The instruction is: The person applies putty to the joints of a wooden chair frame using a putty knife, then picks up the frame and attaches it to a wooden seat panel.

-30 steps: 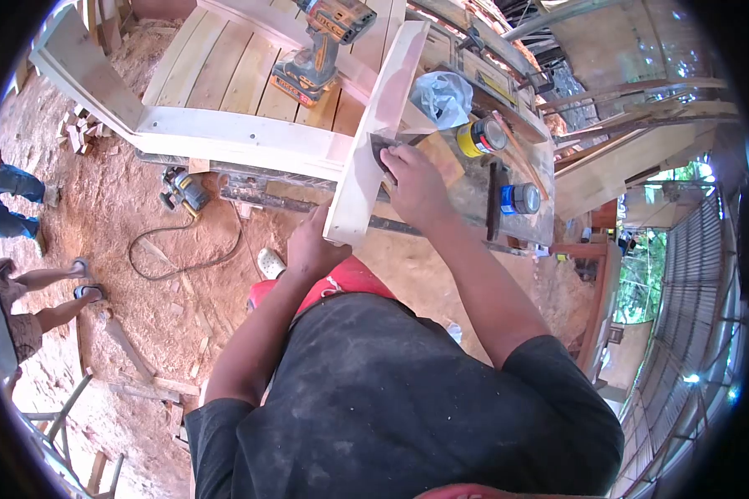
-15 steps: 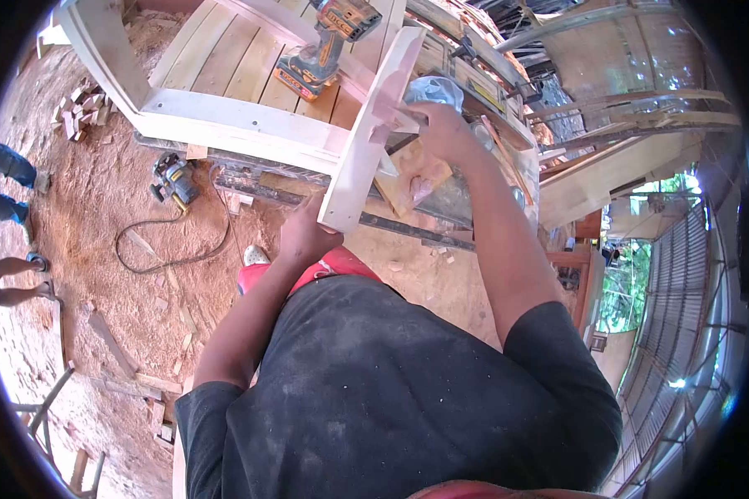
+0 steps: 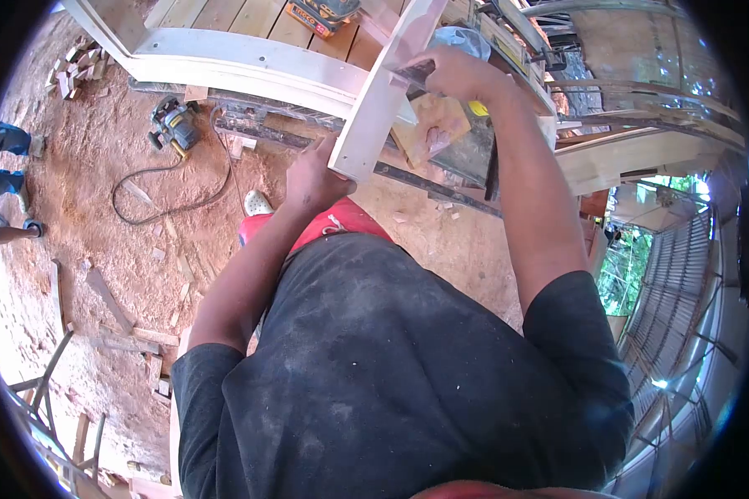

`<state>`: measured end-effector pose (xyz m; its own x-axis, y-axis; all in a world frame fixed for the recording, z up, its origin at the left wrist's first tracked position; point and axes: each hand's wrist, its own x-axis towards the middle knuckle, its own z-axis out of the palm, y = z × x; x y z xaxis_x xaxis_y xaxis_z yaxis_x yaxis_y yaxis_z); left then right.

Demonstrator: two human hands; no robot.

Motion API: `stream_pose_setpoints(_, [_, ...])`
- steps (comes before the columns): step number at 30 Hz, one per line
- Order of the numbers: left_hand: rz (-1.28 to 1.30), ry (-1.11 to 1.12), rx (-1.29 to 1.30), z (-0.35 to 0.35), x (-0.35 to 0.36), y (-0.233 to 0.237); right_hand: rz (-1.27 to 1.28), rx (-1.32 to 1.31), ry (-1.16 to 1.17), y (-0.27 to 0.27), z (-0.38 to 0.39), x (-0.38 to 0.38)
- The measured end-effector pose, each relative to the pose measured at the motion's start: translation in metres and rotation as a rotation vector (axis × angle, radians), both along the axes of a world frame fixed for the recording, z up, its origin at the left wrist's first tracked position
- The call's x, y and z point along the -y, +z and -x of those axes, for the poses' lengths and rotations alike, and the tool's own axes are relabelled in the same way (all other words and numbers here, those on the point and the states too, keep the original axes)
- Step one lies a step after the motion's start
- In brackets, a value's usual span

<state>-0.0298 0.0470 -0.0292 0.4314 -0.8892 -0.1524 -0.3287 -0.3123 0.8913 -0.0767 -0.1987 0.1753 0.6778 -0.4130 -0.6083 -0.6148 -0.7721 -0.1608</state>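
A pale wooden board with small holes near its end slants up in front of me, against a slatted wooden frame. My left hand is closed around the board's near end. Higher up, my right hand pinches a thin flat scraper against the board's side; its handle is hidden in the fingers. Just below lies a small wooden panel smeared with pinkish paste. A clear plastic bag sits behind the right hand.
A cordless drill, partly cut off, rests on the slats. On the sawdust-covered ground are a corded router, a pile of wood offcuts and loose strips. Another person's legs show at the left edge.
My view has tilted, so the bench, drill and board sit higher in the picture. The right hand and scraper have shifted along the board's side. The left hand keeps its grip.
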Motion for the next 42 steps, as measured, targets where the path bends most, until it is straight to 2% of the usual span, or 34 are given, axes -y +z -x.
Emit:
stream_pose_setpoints(3, [0.008,-0.001,0.002,-0.001,-0.002,0.006,-0.143,0.061,0.022,-0.013,0.008,0.002])
stream_pose_setpoints(5, [0.007,-0.004,0.003,-0.003,-0.004,0.011,-0.136,0.077,0.031,-0.027,0.013,0.0])
stream_pose_setpoints(9, [-0.018,-0.032,0.003,-0.006,-0.004,0.013,-0.126,0.144,0.083,-0.013,0.014,-0.037])
stream_pose_setpoints(12, [-0.017,-0.036,-0.007,-0.007,-0.005,0.016,-0.019,0.055,0.083,-0.015,0.015,-0.056])
stream_pose_setpoints(15, [0.013,-0.015,0.006,-0.006,-0.006,0.014,-0.079,0.173,0.087,-0.017,0.022,-0.066])
stream_pose_setpoints(21, [0.018,0.01,0.004,-0.003,-0.006,0.015,-0.098,0.174,0.045,-0.032,0.034,-0.084])
stream_pose_setpoints(27, [0.002,0.016,-0.012,-0.001,-0.006,0.018,-0.008,0.265,0.158,-0.04,0.047,-0.126])
stream_pose_setpoints(33, [0.027,0.047,-0.005,0.005,-0.005,0.02,-0.039,0.205,0.121,-0.028,0.055,-0.152])
stream_pose_setpoints(36, [0.012,0.041,0.01,0.008,-0.003,0.011,-0.063,0.131,0.093,-0.022,0.057,-0.157])
stream_pose_setpoints(39, [0.002,0.018,0.01,0.011,0.0,-0.001,-0.122,0.23,0.089,-0.016,0.071,-0.148])
stream_pose_setpoints(42, [-0.001,0.023,0.011,0.01,0.002,-0.012,-0.254,0.357,-0.039,0.0,0.099,-0.116])
